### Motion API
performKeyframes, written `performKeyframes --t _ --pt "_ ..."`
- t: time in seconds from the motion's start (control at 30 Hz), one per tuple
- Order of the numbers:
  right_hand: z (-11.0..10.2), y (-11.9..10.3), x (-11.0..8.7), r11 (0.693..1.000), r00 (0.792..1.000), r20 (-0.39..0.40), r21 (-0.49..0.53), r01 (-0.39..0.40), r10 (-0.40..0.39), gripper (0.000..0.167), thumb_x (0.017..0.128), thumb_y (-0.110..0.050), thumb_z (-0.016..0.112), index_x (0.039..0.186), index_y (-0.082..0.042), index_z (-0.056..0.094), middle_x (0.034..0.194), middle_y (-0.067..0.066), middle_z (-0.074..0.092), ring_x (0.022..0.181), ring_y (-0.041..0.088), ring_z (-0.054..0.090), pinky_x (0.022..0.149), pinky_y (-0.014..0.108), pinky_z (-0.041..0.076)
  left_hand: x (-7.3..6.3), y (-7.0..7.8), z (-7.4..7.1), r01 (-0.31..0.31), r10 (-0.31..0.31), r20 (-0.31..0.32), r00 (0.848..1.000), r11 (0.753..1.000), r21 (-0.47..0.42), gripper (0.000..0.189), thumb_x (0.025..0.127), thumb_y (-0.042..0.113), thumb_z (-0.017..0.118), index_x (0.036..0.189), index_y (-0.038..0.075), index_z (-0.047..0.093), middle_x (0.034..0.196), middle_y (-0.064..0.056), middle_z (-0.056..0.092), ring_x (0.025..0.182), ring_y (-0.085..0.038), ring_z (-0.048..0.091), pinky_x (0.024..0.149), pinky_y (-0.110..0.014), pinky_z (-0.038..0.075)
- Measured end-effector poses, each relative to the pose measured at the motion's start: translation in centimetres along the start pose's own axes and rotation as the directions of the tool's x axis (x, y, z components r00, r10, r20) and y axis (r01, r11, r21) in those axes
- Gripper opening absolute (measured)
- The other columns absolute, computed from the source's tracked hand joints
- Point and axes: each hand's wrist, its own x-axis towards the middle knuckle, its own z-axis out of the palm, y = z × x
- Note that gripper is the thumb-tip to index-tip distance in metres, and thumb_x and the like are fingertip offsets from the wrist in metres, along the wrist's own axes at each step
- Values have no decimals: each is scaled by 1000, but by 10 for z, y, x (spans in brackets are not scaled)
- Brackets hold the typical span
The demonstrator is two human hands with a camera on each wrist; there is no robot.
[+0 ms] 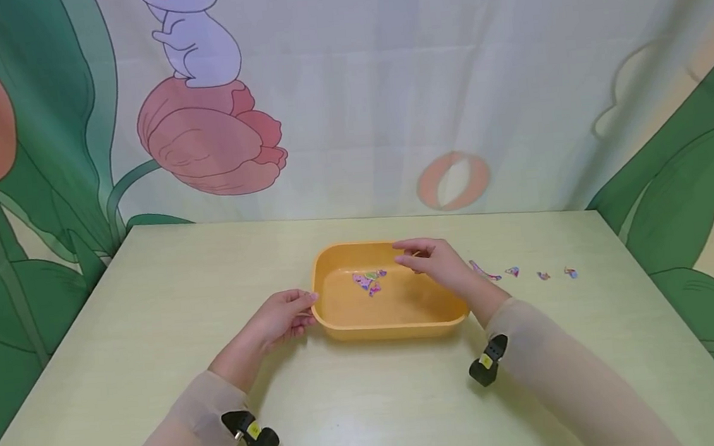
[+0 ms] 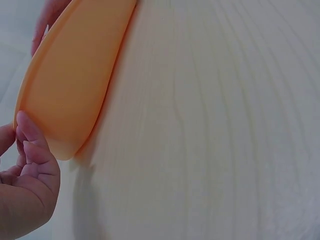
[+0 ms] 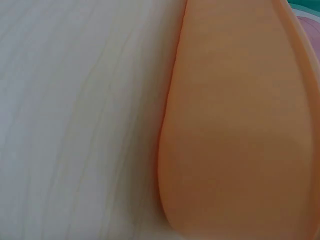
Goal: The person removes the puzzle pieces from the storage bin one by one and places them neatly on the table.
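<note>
Scraps (image 1: pixel 362 280) of bright colour are clustered in the left half of the yellow tray (image 1: pixel 395 331), which is set on the table (image 1: pixel 360 407). Its left rim is pinched by the left hand (image 1: pixel 284 318); were it jerked or tipped, the scraps would probably be slid out of place. Above the tray's right rear, the right hand (image 1: pixel 437 262) is held with forefinger and thumb apart; whether anything is held by its hidden fingers cannot be told. Right of the tray, four loose pieces (image 1: pixel 513 272) are strewn; the nearest could be swept aside by a careless sleeve (image 1: pixel 559 347).
</note>
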Motion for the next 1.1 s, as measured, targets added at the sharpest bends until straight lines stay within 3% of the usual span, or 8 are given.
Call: performKeyframes --t 0.23,0.33,0.47,0.7,0.93,1.1 --pt "18 4 8 1000 999 38 1 -4 4 39 86 -19 68 120 -2 61 89 5 56 84 30 53 80 44 47 1 -2 2 -8 8 14 1000 1000 -3 33 96 25 53 108 -6 51 73 -2 58 64 -10 55 53 -18 42" --pt "23 10 12 996 998 68 -88 4 2 36 85 -18 69 117 -1 63 84 3 57 79 22 53 72 32 47 2 -2 2 -11 11 17 1000 1000 -6 33 96 25 54 107 -6 51 73 -2 57 65 -10 55 53 -18 42" --pt "28 16 15 966 994 111 -256 26 3 30 83 -15 71 109 -1 68 78 2 59 70 14 48 60 23 39 2 -2 1 -10 10 15 1000 1000 -14 32 96 24 53 107 -6 51 74 -2 56 65 -10 55 52 -17 42" --pt "31 21 15 907 983 183 -419 44 36 29 80 -19 74 105 -4 71 88 2 66 76 14 50 70 24 41 1 -3 0 -3 3 14 1000 1000 -14 33 96 26 53 107 -5 52 75 -2 56 66 -11 55 53 -17 43" --pt "35 20 15 888 974 228 -446 112 -8 33 81 -17 74 111 -5 68 75 -2 55 72 13 47 66 24 37 1 -3 0 1 -1 18 1000 1000 -13 32 96 26 52 106 -4 52 76 -2 55 67 -11 55 54 -18 43" --pt "40 18 14 873 956 291 -454 180 -45 35 81 -18 73 114 -7 67 72 -2 51 70 13 45 65 24 36 1 -2 1 7 -7 13 1000 1000 -21 32 96 26 53 106 -4 52 75 -2 56 67 -11 55 54 -18 43"
